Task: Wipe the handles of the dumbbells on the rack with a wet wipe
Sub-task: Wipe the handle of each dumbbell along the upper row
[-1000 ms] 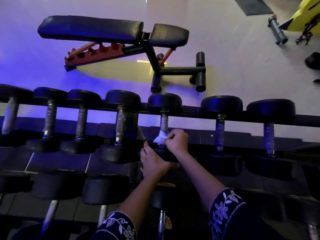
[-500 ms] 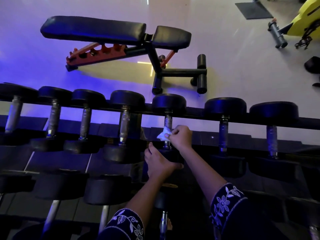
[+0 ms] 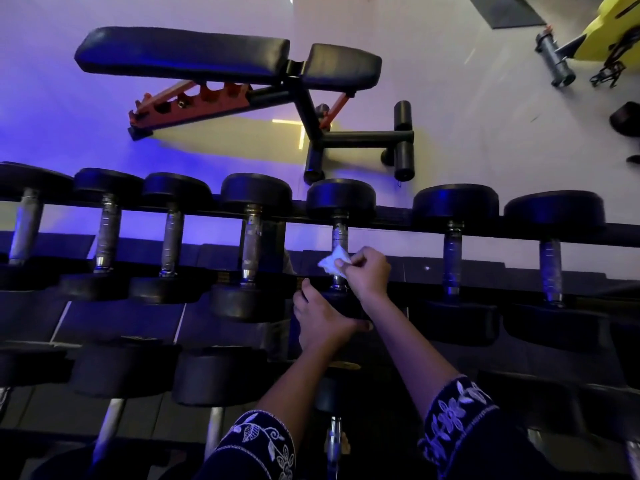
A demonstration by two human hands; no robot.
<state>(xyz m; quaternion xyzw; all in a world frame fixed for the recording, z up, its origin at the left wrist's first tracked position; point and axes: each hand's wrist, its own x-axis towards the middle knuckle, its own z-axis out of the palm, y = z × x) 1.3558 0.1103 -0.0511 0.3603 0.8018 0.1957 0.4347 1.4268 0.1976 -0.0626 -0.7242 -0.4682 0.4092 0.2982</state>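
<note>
The white wet wipe (image 3: pixel 332 262) is bunched against the near part of the handle (image 3: pixel 340 233) of the fifth dumbbell (image 3: pixel 341 199) from the left on the top row of the rack (image 3: pixel 394 218), pinched in the curled fingers of the right hand (image 3: pixel 369 271). The left hand (image 3: pixel 322 317) grips that dumbbell's near head, hiding most of it. The lower rows (image 3: pixel 114 372) are dark and cut off. Beyond the rack, pale floor (image 3: pixel 450 98) under blue light holds a bench (image 3: pixel 225 60); open gaps flank the handle.

I am in a gym: a rack (image 3: pixel 394 218) of black dumbbells (image 3: pixel 455 202) crosses the frame, and a padded exercise bench (image 3: pixel 183 53) stands at upper centre.
</note>
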